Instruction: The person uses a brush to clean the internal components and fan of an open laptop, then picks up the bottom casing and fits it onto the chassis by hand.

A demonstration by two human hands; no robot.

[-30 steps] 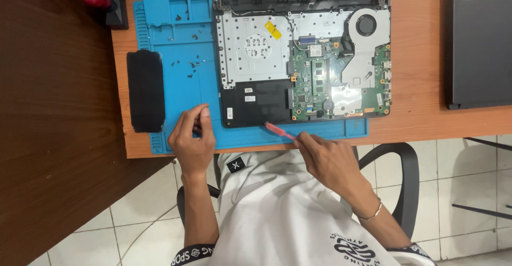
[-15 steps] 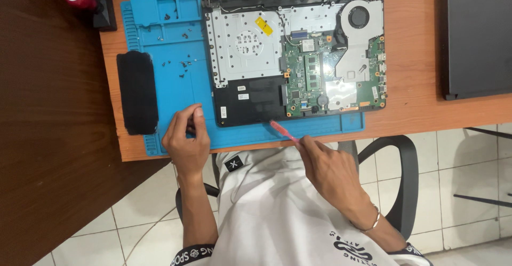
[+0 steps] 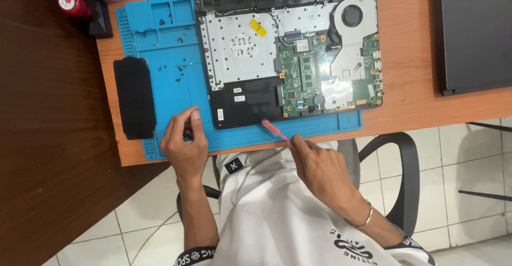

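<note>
Right hand (image 3: 320, 164) grips pink tool (image 3: 274, 130), tip at opened laptop (image 3: 290, 58) edge; left hand (image 3: 184, 143) curled, fingertips pinched on blue mat (image 3: 176, 92)

A single head-worn camera looked almost straight down from above the seated person, facing the near edge of the desk (image 3: 405, 84). It sat fairly near: the desk filled the upper half of the view, cut off at its far edge, while lap, chair and tiled floor (image 3: 469, 164) filled the lower half.
</note>
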